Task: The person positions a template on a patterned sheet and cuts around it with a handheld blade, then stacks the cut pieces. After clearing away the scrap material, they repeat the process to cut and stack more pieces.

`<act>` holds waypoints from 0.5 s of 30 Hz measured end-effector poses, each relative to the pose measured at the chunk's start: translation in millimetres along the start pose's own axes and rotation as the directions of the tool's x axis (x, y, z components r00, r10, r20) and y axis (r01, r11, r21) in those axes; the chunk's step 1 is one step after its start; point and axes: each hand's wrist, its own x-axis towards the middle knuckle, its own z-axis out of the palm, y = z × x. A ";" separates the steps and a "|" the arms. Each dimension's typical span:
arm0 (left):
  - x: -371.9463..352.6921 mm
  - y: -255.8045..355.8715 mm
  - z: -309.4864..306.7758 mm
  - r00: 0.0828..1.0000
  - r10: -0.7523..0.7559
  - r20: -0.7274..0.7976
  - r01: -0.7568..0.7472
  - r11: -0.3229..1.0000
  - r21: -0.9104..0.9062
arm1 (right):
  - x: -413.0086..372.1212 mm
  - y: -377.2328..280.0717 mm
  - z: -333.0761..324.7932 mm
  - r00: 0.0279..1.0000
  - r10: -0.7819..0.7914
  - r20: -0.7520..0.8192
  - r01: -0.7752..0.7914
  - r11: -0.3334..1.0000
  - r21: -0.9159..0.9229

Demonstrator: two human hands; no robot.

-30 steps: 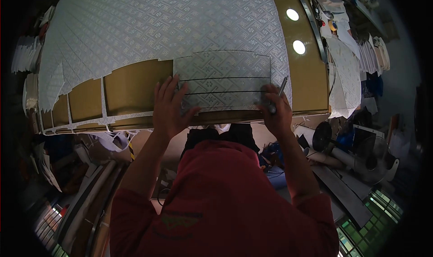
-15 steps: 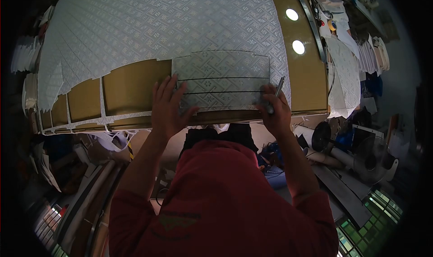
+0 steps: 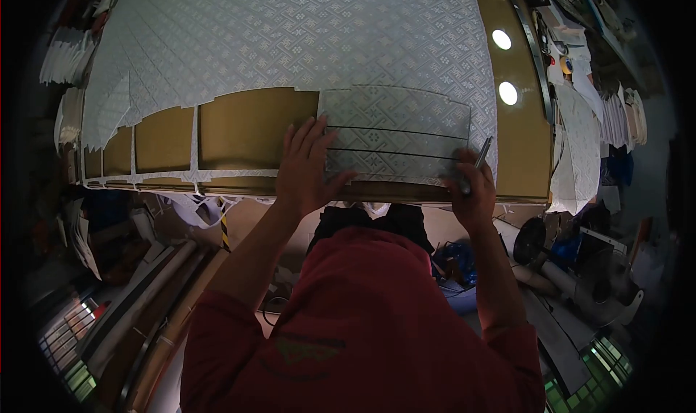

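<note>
A clear template with two black lines across it lies on the grey patterned fabric, near the table's front edge. My left hand rests at the template's left edge, fingers spread, partly over bare table. At the right edge, my right hand has its fingers closed around a slim silver pen-like tool, which points up and away from me. Its fingertips are dark in shadow by the template's lower right corner. The fabric's pattern shows through the template.
Left of the template, the brown tabletop shows where pieces have been cut out, with thin fabric strips between. A long metal ruler lies at the right. Past it are fabric scraps and stacked papers. A fan stands below right.
The whole view has shifted, so table, template and hands appear further right. Both hands keep their places at the template's edges, and the tool stays in my right hand.
</note>
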 end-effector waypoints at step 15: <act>-0.7 0.9 -0.9 0.999 0.000 0.034 -0.002 0.999 0.042 | -2.6 1.4 3.2 0.999 0.031 -0.034 -0.029 0.998 0.057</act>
